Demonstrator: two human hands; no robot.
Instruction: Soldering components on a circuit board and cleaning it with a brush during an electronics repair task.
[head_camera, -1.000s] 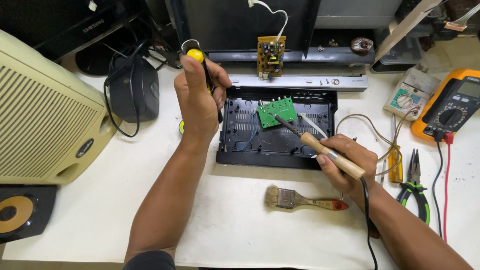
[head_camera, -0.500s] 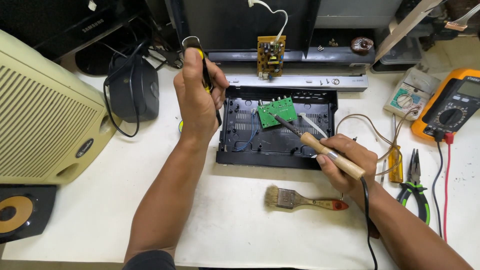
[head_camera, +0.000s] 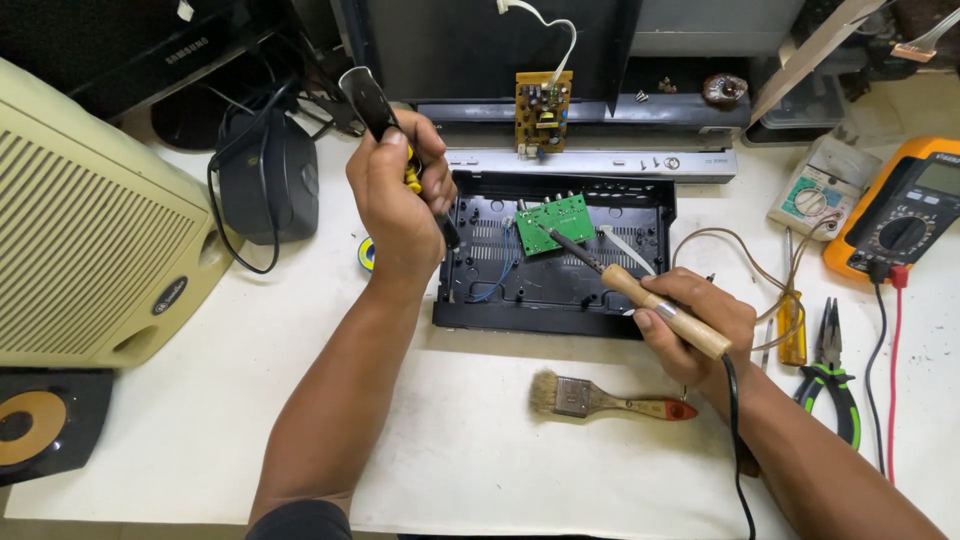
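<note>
My left hand (head_camera: 398, 195) is raised over the left edge of an open black device case (head_camera: 480, 300), gripping a black and yellow hand tool (head_camera: 372, 102) whose dark shaft runs down past my fist. My right hand (head_camera: 690, 330) holds a wooden-handled soldering iron (head_camera: 640, 292) at the case's right front. Its metal tip rests on a small green circuit board (head_camera: 555, 222) tilted inside the case. The iron's black cord runs down along my right forearm.
A paint brush (head_camera: 600, 398) lies on the white table in front of the case. Pliers (head_camera: 830, 370), a screwdriver (head_camera: 790, 325) and an orange multimeter (head_camera: 905, 215) lie at the right. A cream speaker (head_camera: 90, 230) and a black adapter (head_camera: 270, 185) stand at the left. A brown circuit board (head_camera: 543, 112) stands behind.
My left hand has turned the tool, so its black end now points up and back and the yellow part sits inside my fist. The soldering iron has stayed on the green board.
</note>
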